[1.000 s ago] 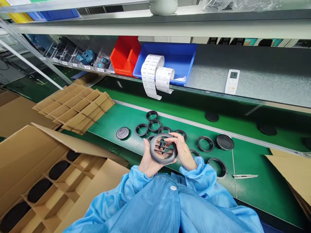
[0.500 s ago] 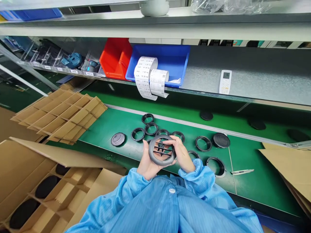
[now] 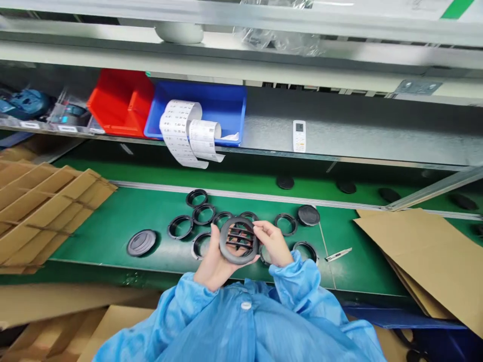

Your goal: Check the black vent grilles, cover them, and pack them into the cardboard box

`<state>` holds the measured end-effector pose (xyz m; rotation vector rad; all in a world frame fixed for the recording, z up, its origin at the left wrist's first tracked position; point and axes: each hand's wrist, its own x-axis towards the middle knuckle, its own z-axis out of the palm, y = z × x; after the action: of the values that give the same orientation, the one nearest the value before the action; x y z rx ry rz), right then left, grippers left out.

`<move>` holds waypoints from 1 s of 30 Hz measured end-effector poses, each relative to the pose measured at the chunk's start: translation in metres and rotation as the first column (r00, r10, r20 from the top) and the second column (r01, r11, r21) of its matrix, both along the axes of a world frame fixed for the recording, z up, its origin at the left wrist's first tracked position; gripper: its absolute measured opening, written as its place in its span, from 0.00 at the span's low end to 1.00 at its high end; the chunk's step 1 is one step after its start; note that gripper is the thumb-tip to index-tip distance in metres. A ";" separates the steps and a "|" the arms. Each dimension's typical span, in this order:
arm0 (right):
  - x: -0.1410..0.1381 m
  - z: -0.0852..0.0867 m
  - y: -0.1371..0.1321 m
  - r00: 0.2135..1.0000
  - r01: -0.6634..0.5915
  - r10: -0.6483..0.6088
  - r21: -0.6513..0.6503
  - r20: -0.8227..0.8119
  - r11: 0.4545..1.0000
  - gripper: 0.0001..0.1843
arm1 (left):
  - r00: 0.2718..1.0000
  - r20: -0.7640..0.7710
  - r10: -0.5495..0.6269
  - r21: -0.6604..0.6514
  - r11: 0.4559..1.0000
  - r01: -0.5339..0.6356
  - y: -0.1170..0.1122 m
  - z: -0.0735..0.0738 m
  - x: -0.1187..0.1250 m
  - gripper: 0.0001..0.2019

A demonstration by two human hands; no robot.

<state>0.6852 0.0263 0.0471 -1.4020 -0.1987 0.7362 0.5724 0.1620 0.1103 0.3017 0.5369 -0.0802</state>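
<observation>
My left hand [image 3: 212, 265] grips the lower left rim of a round dark grey vent [image 3: 239, 240] with slats across its opening, held upright above the green belt [image 3: 113, 226]. My right hand [image 3: 272, 243] pinches the vent's right rim with its fingertips. Both sleeves are light blue. Behind the vent, several black rings [image 3: 204, 213] lie flat on the belt, some partly hidden by my hands. A grey round vent [image 3: 141, 242] lies alone to the left.
A black round cap [image 3: 308, 214] and a small utility knife [image 3: 338, 254] lie right of the rings. Cardboard sheets [image 3: 422, 256] sit at right, cardboard dividers [image 3: 41, 206] at left. The shelf holds a red bin [image 3: 121, 103], blue bin [image 3: 211, 108], label rolls [image 3: 184, 131] and remote [image 3: 299, 136].
The view has swung right, so everything slid left and the carton with black parts left the frame. Both hands still hold the vent, turned slightly.
</observation>
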 end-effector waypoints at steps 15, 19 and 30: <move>0.041 0.013 -0.032 0.999 -0.009 0.011 0.065 -0.030 0.998 0.24 | 0.994 0.021 -0.112 0.007 0.994 0.111 -0.023 0.007 0.046 0.37; 0.054 0.015 -0.038 1.000 -0.005 0.006 0.071 -0.014 0.997 0.24 | 0.990 0.068 -0.125 -0.042 0.991 0.128 -0.027 0.005 0.057 0.37; 0.161 0.013 -0.072 0.893 0.431 -0.447 0.178 0.054 0.885 0.27 | 0.992 -0.074 -0.104 0.090 0.990 0.110 -0.024 -0.016 0.087 0.38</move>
<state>0.8461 -0.0455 0.0600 -1.2646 -0.0074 0.2693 0.6593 0.1377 0.0943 0.4211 0.5940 -0.1703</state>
